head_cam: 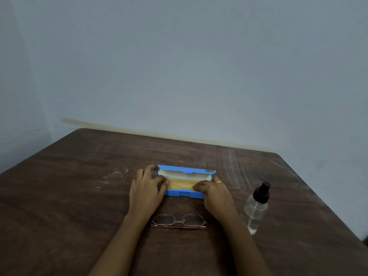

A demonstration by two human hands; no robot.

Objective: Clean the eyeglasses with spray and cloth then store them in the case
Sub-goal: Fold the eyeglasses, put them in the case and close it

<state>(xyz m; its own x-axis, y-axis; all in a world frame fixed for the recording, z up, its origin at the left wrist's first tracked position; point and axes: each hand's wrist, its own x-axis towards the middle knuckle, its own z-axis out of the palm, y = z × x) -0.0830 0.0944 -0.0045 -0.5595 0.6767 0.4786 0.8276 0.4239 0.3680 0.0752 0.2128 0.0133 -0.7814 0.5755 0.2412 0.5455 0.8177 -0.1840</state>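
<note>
The blue case [186, 183] sat open at centre frame on the brown table [79, 186], lid tipped back toward the wall. The left hand [147, 190] clasped the case's left end, thumb over the front rim and fingers wrapped behind. The right hand [214, 193] covered the right end, fingertips curled down onto the tan cloth [182, 184] lying in the tray; whether it had actually pinched the cloth I could not tell.

Judgement: the step in hand was fetching the cloth out. Best done with the left hand pinning the light case down while the right lifts the cloth straight up, so the case does not slide or snap shut.

The eyeglasses [178, 221] lay folded just below the case in the frame, between the forearms, untouched. The spray bottle [257, 208] stood upright at right of frame, near the right wrist; a careless pull back could knock it over.

Materials: case hard moulded plastic, boxy, pale smooth lining. Cloth soft, matte. Glasses thin pinkish metal wire, oval lenses. Bottle clear, cylindrical, black pump top. Table dark wood grain, scuffed with whitish streaks.
</note>
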